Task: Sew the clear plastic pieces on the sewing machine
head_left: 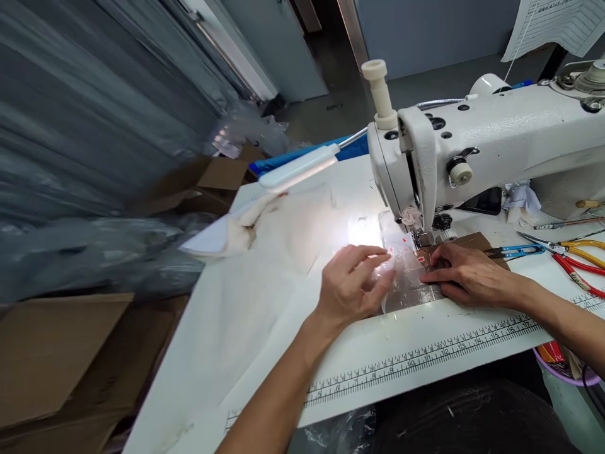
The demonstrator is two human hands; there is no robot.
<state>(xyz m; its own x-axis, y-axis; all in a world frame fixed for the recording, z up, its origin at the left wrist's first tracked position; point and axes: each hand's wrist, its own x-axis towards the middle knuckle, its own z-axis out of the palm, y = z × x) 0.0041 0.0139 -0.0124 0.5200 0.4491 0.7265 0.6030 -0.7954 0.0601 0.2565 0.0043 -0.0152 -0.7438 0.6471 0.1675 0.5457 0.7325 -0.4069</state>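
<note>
White, partly see-through fabric (407, 268) with small red marks lies in front of the needle area of a white sewing machine (510, 139). My left hand (352, 280) is closed on the left edge of this fabric, thumb and fingers pinching it. On the fabric's right side, just before the presser foot (422, 239), my right hand (466, 275) presses down with its fingers bent and spread a little. A brown piece (477, 243) lies flat behind my right hand.
Blue snips (520, 250), yellow-handled scissors (583, 246) and red-handled pliers (579, 277) lie at the right. A lamp (300, 167) reaches over the table (265, 328); white cloth (227, 236) sits on its far left edge. Cardboard boxes (61, 353) stand left.
</note>
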